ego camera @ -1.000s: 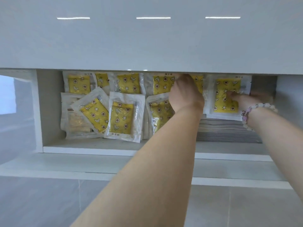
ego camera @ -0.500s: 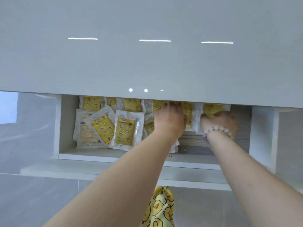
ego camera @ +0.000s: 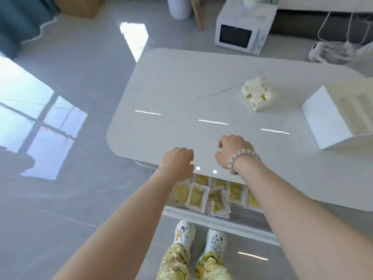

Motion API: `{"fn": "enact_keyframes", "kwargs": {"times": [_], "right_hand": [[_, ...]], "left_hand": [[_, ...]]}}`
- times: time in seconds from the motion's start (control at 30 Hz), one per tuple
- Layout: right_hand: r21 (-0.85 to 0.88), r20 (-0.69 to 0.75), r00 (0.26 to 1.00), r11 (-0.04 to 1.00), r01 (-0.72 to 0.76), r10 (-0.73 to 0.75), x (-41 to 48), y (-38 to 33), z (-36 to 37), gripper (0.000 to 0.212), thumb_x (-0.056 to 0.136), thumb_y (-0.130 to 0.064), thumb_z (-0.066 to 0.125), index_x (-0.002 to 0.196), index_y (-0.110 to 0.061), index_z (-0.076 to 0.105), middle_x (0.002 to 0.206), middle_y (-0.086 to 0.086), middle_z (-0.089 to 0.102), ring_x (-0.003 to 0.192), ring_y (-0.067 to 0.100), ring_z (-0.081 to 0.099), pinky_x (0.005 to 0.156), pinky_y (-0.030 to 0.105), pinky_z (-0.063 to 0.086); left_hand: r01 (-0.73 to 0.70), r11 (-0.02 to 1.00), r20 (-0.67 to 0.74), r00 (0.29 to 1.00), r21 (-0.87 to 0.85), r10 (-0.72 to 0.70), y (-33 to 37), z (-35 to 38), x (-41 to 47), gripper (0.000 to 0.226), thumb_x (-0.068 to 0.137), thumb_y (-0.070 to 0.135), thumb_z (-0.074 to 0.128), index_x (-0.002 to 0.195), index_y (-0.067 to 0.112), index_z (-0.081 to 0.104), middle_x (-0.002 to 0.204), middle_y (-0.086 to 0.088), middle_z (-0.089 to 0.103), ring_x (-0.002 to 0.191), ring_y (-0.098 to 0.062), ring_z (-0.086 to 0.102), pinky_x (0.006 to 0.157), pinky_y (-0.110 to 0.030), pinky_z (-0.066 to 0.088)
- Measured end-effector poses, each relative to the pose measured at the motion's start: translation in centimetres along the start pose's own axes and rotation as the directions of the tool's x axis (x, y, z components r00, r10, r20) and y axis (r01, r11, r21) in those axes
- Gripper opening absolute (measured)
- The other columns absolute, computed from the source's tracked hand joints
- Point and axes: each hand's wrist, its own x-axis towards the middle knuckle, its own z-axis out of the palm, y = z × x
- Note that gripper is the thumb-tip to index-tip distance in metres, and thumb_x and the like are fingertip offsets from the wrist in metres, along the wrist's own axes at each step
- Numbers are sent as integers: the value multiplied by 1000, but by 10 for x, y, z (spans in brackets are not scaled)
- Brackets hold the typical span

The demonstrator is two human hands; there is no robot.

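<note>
1. Left hand is hovering over the rounded near edge of the glossy white tabletop; its fingers are curling out of sight, so its grip cannot be told.
2. Right hand, wearing a pale bead bracelet, is hanging loosely curled, holding nothing, above bare tabletop.
3. Yellow-printed clear plastic packets are lying on the lower shelf, partly hidden by tabletop and forearms.
4. White box is running off the right border.

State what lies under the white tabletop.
Clear packets with yellow contents lie jumbled on a shelf beneath the tabletop. The tabletop hides the shelf's rear and anything lying there.
</note>
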Motion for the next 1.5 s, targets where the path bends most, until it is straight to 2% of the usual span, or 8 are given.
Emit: {"fn": "enact_keyframes", "kwargs": {"times": [0.2,0.37,0.53,0.67,0.87,1.1,1.4,1.5], "right_hand": [[-166,-152,936,941,293,-318,-49,-120,-77,33,91,-19,43,123,-14,50,125,6,51,119,23,44,92,32,37],[-359,-211,775,785,505,-595,-90,-225,-105,38,89,-22,45,127,-15,45,129,6,48,120,23,43,95,33,34],[-479,-179,601,602,639,-779,-138,-340,-103,51,87,-26,50,135,-16,35,138,8,39,123,25,41,99,33,34],[-499,-113,483,470,728,-868,-187,-436,-72,57,90,-29,49,141,-15,29,143,7,33,129,23,37,100,35,35],[-489,-8,315,278,827,-949,-249,-558,-16,53,90,-28,49,138,-16,33,140,6,37,127,23,39,101,36,35],[-487,99,193,122,865,-976,-284,-654,41,45,91,-30,49,133,-14,41,134,6,44,123,23,43,99,36,38],[-494,231,58,-66,867,-971,-304,-788,105,46,90,-30,50,133,-15,41,134,6,44,125,22,42,99,35,35],[-485,262,-33,-161,860,-965,-314,-852,127,46,90,-29,51,132,-16,42,133,6,44,123,22,42,98,35,35]], "left_hand": [[292,945,-269,908,-147,-322,-78,-111,-100,30,93,28,48,121,19,52,117,0,56,111,-22,52,80,-28,36],[468,847,-394,750,-252,-532,-155,-155,-202,32,91,30,50,121,19,52,115,0,60,108,-24,55,84,-31,38],[591,741,-451,593,-319,-667,-229,-151,-300,36,93,32,49,127,20,47,125,-1,49,113,-24,51,88,-34,40],[668,630,-419,478,-397,-771,-285,-124,-373,38,93,29,49,130,21,44,128,0,46,114,-24,50,85,-33,39],[769,421,-275,324,-482,-905,-368,-79,-479,40,92,29,50,131,23,47,130,0,45,115,-24,52,86,-33,42],[815,231,-190,151,-531,-970,-437,-45,-557,39,91,37,53,128,25,53,131,-2,45,122,-21,46,92,-34,41],[830,53,-63,21,-555,-998,-534,-5,-616,42,90,32,54,130,19,49,130,-5,44,121,-24,44,90,-35,42],[841,-27,-53,-66,-541,-996,-583,-1,-645,41,90,33,52,129,18,49,129,-5,43,121,-24,43,88,-34,42]]}}
